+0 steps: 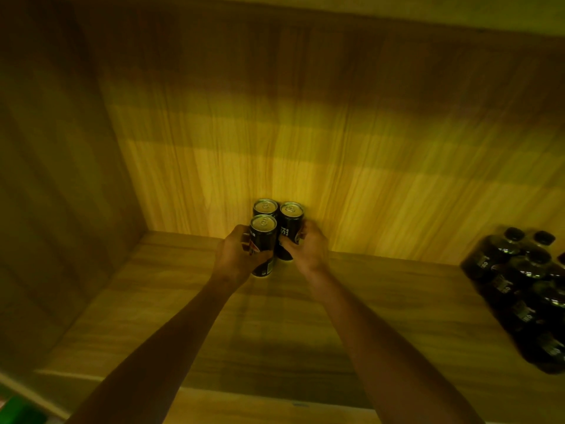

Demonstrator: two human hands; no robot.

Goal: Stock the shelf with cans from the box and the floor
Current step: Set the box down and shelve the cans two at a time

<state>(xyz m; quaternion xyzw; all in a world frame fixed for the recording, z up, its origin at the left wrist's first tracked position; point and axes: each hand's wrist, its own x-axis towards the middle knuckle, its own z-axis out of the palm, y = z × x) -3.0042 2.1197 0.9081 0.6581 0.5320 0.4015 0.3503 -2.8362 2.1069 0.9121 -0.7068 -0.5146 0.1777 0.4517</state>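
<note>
Three black cans with gold tops stand together on the wooden shelf [189, 301], close to its back panel. My left hand [235, 258] is wrapped around the front can [263, 240]. My right hand [308, 249] grips the right can [290, 224], which bears white lettering. The back can [265, 207] stands behind the front one, touched by neither hand as far as I can tell. Both forearms reach in from the bottom of the view. The box and the floor are out of sight.
A shrink-wrapped pack of dark bottles [526, 289] lies on the shelf at the far right. The shelf's left side wall [61, 179] rises at the left. Bare shelf board stretches between the cans and the bottle pack. A green object [18, 408] shows at the bottom left corner.
</note>
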